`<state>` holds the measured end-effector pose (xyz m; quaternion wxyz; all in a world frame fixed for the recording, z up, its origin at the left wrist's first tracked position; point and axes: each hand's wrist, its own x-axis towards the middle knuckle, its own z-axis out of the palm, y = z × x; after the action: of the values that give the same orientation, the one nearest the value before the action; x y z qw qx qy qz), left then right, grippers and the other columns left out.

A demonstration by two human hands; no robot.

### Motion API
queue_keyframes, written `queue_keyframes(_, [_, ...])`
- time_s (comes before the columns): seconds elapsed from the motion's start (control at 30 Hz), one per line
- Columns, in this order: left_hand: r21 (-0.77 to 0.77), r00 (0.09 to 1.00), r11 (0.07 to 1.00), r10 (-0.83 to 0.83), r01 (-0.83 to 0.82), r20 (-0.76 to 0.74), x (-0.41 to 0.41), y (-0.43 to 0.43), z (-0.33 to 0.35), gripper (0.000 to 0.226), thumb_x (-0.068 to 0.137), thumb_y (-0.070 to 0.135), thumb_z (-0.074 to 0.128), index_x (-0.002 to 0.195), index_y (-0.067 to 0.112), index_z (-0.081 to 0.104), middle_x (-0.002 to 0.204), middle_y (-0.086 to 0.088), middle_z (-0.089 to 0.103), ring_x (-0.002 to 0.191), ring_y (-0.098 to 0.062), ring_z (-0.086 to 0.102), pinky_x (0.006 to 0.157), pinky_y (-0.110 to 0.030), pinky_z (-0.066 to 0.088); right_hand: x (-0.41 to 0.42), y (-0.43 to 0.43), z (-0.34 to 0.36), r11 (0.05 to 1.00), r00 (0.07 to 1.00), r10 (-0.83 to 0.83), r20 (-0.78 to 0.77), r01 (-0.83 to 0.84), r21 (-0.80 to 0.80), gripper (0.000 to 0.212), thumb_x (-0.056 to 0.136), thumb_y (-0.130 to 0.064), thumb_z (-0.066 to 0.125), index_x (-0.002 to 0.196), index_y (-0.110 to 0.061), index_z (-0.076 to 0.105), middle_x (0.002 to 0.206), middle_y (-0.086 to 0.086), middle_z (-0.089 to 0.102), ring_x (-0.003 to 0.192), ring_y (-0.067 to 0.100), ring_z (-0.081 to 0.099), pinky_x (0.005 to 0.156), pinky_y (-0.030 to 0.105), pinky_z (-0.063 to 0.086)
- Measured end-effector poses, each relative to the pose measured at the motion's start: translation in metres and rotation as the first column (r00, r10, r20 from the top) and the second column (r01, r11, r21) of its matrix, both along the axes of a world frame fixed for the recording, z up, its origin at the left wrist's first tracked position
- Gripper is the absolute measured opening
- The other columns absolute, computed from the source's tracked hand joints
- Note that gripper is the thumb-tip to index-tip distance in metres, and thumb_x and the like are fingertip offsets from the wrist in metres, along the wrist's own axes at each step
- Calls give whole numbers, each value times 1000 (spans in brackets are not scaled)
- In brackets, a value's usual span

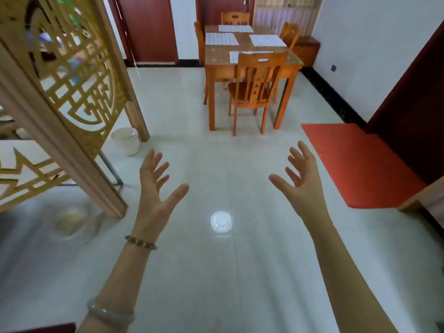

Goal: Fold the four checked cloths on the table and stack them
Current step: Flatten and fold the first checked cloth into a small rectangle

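Both hands are held out over the floor [204, 272], in the lower half of the frame. The left hand [156, 186] is at lower centre-left, palm up, fingers straight and spread, holding nothing. The right hand [300, 183] is at lower centre-right in the same pose, also empty. They are well apart from each other and from the counter [219, 59].

The counter is at upper centre. Four checked cloths lie spread flat on it, each on its own patch:
- far cloth [235, 28]
- left cloth [221, 39]
- right cloth [267, 40]
- near cloth [234, 56], partly hidden behind the back of a chair [254, 87]

The left wrist wears a bracelet [140, 242], with a bangle [110, 313] lower on the forearm. A red mat [360, 164] lies at right of frame. A bucket [126, 140] stands just beside the screen [79, 75] at left.
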<state>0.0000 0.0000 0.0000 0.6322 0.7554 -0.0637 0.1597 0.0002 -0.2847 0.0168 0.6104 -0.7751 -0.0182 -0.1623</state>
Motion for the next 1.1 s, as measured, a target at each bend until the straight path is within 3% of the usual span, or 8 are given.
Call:
queue_keyframes(0.13, [-23, 997, 1000, 4, -6, -82, -16, -1, -25, 93, 70, 44, 70, 145, 34, 18, 150, 7, 31, 132, -5, 41, 109, -36, 37, -16, 1, -29, 999, 994, 27, -106, -22, 39, 87, 76, -17, 79, 145, -31, 28, 142, -10, 41, 131, 3, 42, 109, 30, 39])
queue_keyframes(0.3, [-37, 987, 999, 14, -20, -162, -38, -3, -61, 88, 70, 42, 70, 142, 41, 20, 149, 8, 32, 131, -5, 41, 109, -36, 36, -38, -5, -66, 999, 973, 29, -230, -19, 43, 91, 70, -30, 80, 145, -34, 28, 141, -13, 42, 130, 1, 43, 108, 29, 39])
queue_keyframes(0.4, [-41, 974, 998, 35, -45, -222, -47, -7, -76, 92, 69, 42, 70, 146, 33, 20, 149, 7, 33, 131, -5, 42, 110, -40, 36, -46, -7, -81, 998, 958, 28, -284, -13, 55, 90, 71, -27, 80, 144, -35, 29, 140, -16, 43, 129, 1, 43, 108, 31, 40])
queue_keyframes(0.57, [-49, 967, 996, 55, -70, -247, -49, -18, -87, 88, 69, 44, 70, 142, 41, 22, 147, 11, 34, 130, -4, 42, 109, -38, 37, -39, -12, -93, 998, 952, 24, -304, -7, 59, 88, 73, -23, 82, 143, -36, 30, 137, -22, 43, 127, -2, 44, 107, 29, 40])
queue_keyframes(0.8, [-39, 969, 995, 82, -94, -234, -29, -25, -89, 90, 69, 44, 70, 145, 33, 22, 147, 10, 34, 130, -4, 42, 108, -35, 37, -11, -17, -96, 998, 951, 42, -305, -28, 50, 86, 76, -18, 78, 144, -34, 30, 139, -15, 43, 128, 1, 44, 104, 23, 40])
queue_keyframes(1.1, [-47, 960, 993, 94, -110, -263, 54, -19, -100, 92, 68, 46, 70, 145, 31, 23, 146, 12, 35, 130, -3, 42, 107, -33, 37, 65, -18, -105, 999, 941, 21, -338, -7, 42, 84, 77, -17, 78, 143, -36, 30, 137, -17, 43, 126, 1, 45, 102, 22, 40])
